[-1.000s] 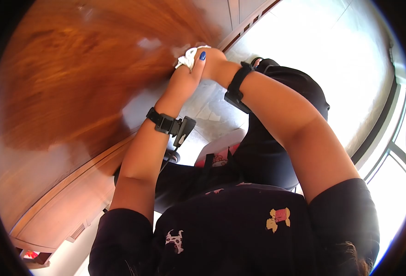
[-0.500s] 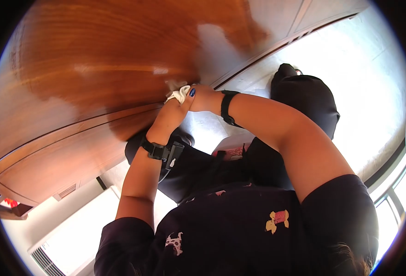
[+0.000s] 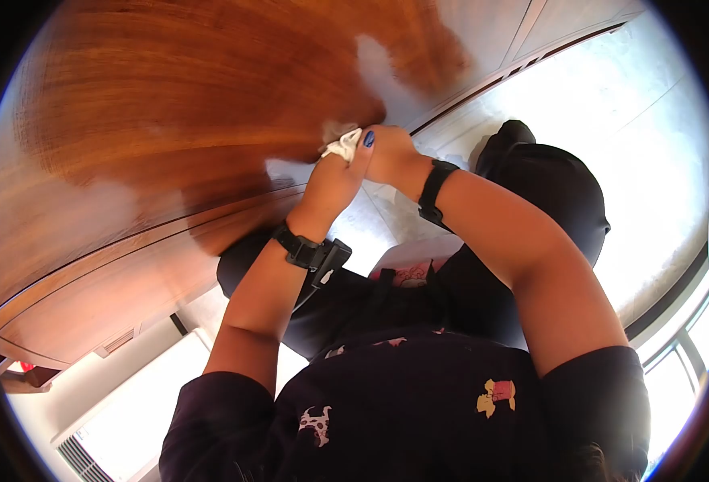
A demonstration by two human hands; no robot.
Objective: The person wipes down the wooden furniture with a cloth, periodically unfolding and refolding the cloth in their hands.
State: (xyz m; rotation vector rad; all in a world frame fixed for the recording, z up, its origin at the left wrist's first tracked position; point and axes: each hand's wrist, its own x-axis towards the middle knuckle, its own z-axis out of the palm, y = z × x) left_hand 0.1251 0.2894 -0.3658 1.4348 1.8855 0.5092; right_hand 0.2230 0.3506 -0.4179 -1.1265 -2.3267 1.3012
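A crumpled white cloth [image 3: 345, 146] is bunched at the lower part of a glossy brown wooden panel [image 3: 210, 96]. My left hand [image 3: 334, 185] is closed around the cloth, its thumb with a dark blue nail lying over the near side. Pressed against that thumb from the right, my right hand [image 3: 393, 153] is curled closed at the same cloth; its fingertips are mostly hidden. The hands touch each other, and the cloth's reflection shows in the panel just beyond them. Black straps circle both wrists, and a small black box [image 3: 332, 261] sits on the left one.
Below the panel runs a wooden ledge [image 3: 113, 249] with a groove. Pale floor [image 3: 644, 104] stretches to the right, past my bent knee [image 3: 555, 185] in black trousers. A small container with a pink print [image 3: 411, 269] is between my legs. A window [image 3: 680, 386] stands at the lower right.
Both hands have moved together with the cloth to the right and slightly up along the panel. My right knee has shifted a little to the right.
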